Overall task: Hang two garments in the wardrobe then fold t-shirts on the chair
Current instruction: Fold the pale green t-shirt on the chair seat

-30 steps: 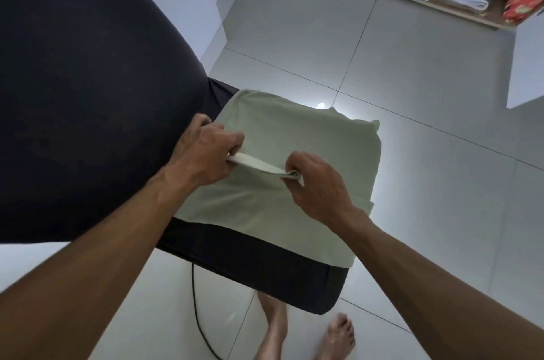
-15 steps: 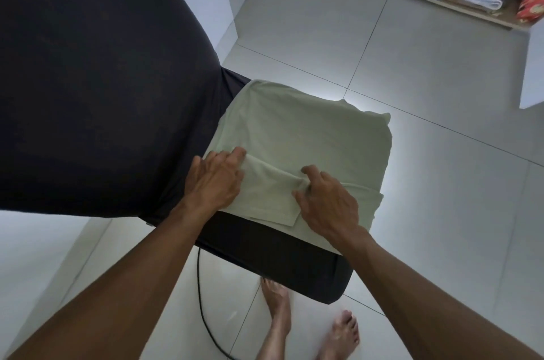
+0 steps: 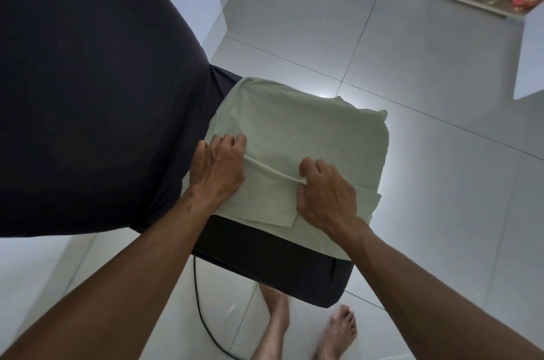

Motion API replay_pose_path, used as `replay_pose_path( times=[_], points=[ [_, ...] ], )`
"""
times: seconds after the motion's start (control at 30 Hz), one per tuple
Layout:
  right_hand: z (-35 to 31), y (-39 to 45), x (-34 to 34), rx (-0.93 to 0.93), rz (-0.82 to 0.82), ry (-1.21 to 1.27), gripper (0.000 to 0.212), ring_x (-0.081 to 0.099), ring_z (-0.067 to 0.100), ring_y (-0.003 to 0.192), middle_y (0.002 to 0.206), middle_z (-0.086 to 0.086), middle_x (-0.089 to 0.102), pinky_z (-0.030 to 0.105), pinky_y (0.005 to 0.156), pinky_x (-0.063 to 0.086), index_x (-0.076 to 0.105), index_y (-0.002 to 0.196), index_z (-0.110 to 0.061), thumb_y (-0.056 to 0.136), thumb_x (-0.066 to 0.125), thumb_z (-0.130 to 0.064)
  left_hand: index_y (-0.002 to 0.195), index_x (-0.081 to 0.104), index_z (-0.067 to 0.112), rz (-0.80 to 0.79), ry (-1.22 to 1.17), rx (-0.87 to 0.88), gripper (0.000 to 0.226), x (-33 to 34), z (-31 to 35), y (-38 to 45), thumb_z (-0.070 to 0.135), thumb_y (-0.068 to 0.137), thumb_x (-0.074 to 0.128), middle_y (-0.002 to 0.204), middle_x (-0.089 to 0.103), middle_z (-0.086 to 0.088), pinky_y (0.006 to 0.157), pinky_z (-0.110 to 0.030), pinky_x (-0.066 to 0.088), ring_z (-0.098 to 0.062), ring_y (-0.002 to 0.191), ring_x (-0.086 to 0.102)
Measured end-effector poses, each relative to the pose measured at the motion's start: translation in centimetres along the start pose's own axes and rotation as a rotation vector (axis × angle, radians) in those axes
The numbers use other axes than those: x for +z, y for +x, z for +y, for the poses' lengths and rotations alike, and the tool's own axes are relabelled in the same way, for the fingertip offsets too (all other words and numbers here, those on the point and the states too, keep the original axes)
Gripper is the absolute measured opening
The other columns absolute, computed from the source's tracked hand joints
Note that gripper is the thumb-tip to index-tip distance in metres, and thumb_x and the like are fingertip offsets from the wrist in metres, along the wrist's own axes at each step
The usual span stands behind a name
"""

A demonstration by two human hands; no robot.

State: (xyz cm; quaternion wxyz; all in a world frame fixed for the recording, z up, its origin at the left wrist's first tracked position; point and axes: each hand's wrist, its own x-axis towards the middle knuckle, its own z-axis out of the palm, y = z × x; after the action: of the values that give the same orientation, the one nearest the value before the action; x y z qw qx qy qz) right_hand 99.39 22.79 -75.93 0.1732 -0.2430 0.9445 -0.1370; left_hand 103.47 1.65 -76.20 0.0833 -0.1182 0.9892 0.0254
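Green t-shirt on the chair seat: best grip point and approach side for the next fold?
Grip the raised fold ridge of the green t-shirt, where the left hand and right hand pinch it now. Come from the near edge of the chair seat, one hand at each end. The ridge stands proud of the flat cloth, so fingers probably get under it; the backrest blocks the left side.

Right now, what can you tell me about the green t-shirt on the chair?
The t-shirt is pale green, soft-looking cloth, already folded into a rough rectangle. It lies flat on the dark chair seat, covering most of it, with a smaller flap near the front. The left hand and right hand each pinch one end of a raised fold running across it.
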Motion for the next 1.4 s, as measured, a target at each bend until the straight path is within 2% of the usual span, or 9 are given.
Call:
replay_pose_path(
  times=[0.33,0.43,0.6,0.9,1.0,1.1,1.23,1.3,1.4],
  points=[
    [2.3,2.1,-0.6,-0.032,0.018,-0.042,0.04,0.053,0.026,0.115,0.129,0.003,0.055,0.041,0.084,0.05,0.058,0.129,-0.021,0.091,0.05,-0.029,0.134,0.052,0.026,-0.123,-0.078,0.134,0.039,-0.3,3.1,1.7,0.027,0.096,0.046,0.139,0.049,-0.005,0.1,-0.042,0.038,-0.025,0.124,0.047],
    [5.0,3.2,-1.4,0.079,-0.078,-0.022,0.053,0.021,0.03,0.149,0.163,0.002,0.023,0.05,0.107,0.04,0.036,0.151,-0.029,0.099,0.043,-0.03,0.156,0.021,0.034,-0.296,-0.165,0.205,0.056,-0.8,5.1,3.3,0.038,0.103,0.037,0.165,0.013,-0.002,0.119,-0.043,0.02,-0.025,0.151,0.015],
    [9.4,5.5,-2.5,0.141,-0.177,0.134,0.056,-0.016,0.02,0.154,0.166,-0.019,-0.014,0.051,0.121,0.023,0.0,0.156,-0.05,0.106,0.026,-0.042,0.155,-0.008,0.045,-0.424,-0.174,0.168,0.064,-0.1,8.6,7.3,0.053,0.103,0.028,0.165,-0.019,0.007,0.123,-0.054,0.001,-0.022,0.152,-0.018],
    [17.0,13.8,-5.0,0.203,-0.393,0.363,0.069,-0.005,0.018,0.155,0.168,-0.01,-0.001,0.053,0.123,0.015,0.016,0.156,-0.045,0.095,0.035,-0.07,0.157,-0.004,0.042,-0.522,-0.091,0.026,0.073,0.4,14.1,16.9,0.074,0.093,0.008,0.167,-0.006,0.01,0.117,-0.064,-0.01,-0.016,0.154,-0.01],
    [19.7,16.1,-4.8,0.267,-0.391,0.563,0.074,0.023,0.023,0.15,0.162,0.001,0.03,0.044,0.12,0.026,0.025,0.156,-0.036,0.093,0.047,-0.068,0.158,0.011,0.034,-0.59,-0.08,0.022,0.078,0.6,16.0,20.3,0.075,0.093,0.013,0.167,0.012,0.007,0.118,-0.064,-0.007,-0.015,0.154,0.004],
    [22.2,18.7,-4.9,0.28,-0.523,0.624,0.058,0.059,0.021,0.115,0.123,0.002,0.062,0.035,0.095,0.048,0.059,0.133,-0.022,0.092,0.057,-0.062,0.154,0.03,0.031,-0.703,-0.145,0.031,0.075,1.7,17.3,23.6,0.074,0.093,0.028,0.163,0.026,0.008,0.119,-0.06,-0.007,-0.01,0.153,0.006],
    [24.4,20.6,-5.2,0.121,-0.517,0.66,0.036,0.051,0.008,0.061,0.066,-0.005,0.056,0.024,0.06,0.04,0.068,0.074,-0.012,0.095,0.065,-0.042,0.102,0.071,0.025,-0.877,-0.257,0.097,0.043,2.6,19.1,26.2,0.058,0.093,0.044,0.123,0.066,0.005,0.118,-0.049,0.007,-0.013,0.131,0.046],
    [25.3,20.8,-5.5,0.11,-0.458,0.735,0.037,0.045,0.006,0.054,0.06,-0.007,0.05,0.022,0.056,0.038,0.06,0.067,-0.017,0.096,0.065,-0.04,0.064,0.055,0.02,-0.834,-0.363,0.109,0.041,2.3,19.7,26.5,0.048,0.093,0.053,0.072,0.059,0.003,0.094,-0.036,0.035,-0.015,0.079,0.055],
    [26.7,20.2,-6.3,0.109,-0.47,0.802,0.031,0.055,0.003,0.053,0.066,-0.007,0.061,0.021,0.056,0.045,0.068,0.081,-0.017,0.087,0.073,-0.047,0.057,0.046,0.018,-0.746,-0.443,0.125,0.049,0.9,19.9,26.6,0.05,0.091,0.063,0.057,0.048,0.006,0.059,-0.028,0.036,-0.016,0.058,0.044]
  ],
)
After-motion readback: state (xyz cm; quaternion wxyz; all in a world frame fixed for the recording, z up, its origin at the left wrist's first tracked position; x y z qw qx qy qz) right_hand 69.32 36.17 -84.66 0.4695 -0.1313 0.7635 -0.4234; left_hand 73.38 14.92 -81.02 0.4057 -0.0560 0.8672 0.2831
